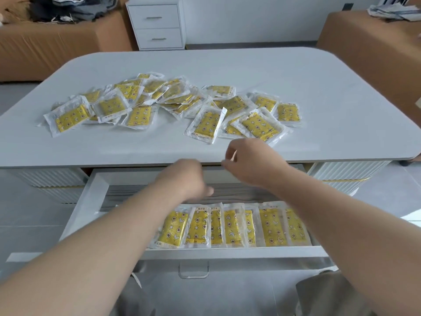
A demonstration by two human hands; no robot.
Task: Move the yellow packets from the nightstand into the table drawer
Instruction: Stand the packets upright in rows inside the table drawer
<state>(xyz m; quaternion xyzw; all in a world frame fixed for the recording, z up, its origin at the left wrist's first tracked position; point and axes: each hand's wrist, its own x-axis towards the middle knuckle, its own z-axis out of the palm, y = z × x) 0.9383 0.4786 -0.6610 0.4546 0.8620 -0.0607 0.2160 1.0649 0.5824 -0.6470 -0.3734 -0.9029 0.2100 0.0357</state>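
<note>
Yellow packets [208, 124]: loose heap on table top [296, 76], second batch in row inside open drawer [227, 250]. Judged light, limp, slick film; pinch by clear sealed edge. Left hand [191, 179], right hand [252, 165] over drawer, blurred; grip state unreadable

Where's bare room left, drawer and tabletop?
Drawer: bare strip between the packet row and the back wall. Tabletop: far half beyond the pile and the near-left edge strip. Crowded: tabletop middle, drawer front.
</note>
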